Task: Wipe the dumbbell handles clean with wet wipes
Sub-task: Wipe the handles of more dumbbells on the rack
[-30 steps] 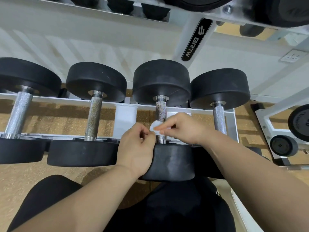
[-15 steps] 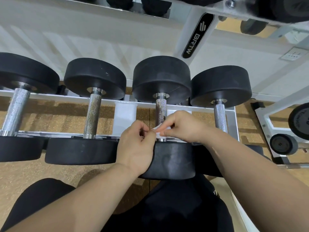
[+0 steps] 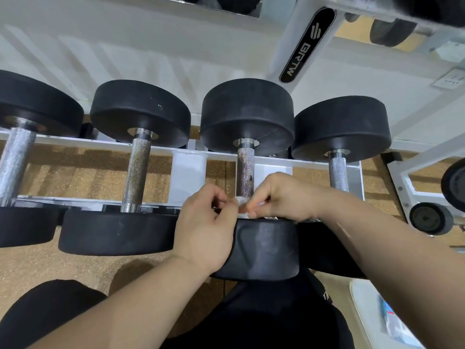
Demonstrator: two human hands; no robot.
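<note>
A small white crumpled wet wipe point(image 3: 242, 204) is bunched against the near end of the knurled grey metal handle point(image 3: 245, 172) of the third black round-headed dumbbell point(image 3: 247, 114) from the left, just above that dumbbell's near head. The handle's rough steel looks dull and mottled, with a dark speck low on its right side and a bright polished collar where it meets the far head. The left hand point(image 3: 205, 222) pinches the wipe's left edge between curled thumb and forefinger. The right hand point(image 3: 284, 197) pinches its right side with fingers curled down, so both hands hold the wipe at the handle. Fingers hide most of the wipe. The white metal rack point(image 3: 75, 143) carries four dumbbells side by side, their handles spanning its two rails. The leftmost handle point(image 3: 15, 157) is bright silver, the second handle point(image 3: 137, 172) has a brownish cast, and the rightmost handle point(image 3: 338, 172) is pale grey, partly behind the right hand's wrist. A white upright post above bears a black oval label point(image 3: 307, 46) reading BRTW. Speckled tan flooring point(image 3: 75, 177) shows between the rails. At the lower right a blurred clear-and-blue packet point(image 3: 391, 321) lies on a white surface point(image 3: 362, 293); I cannot tell what it contains.
</note>
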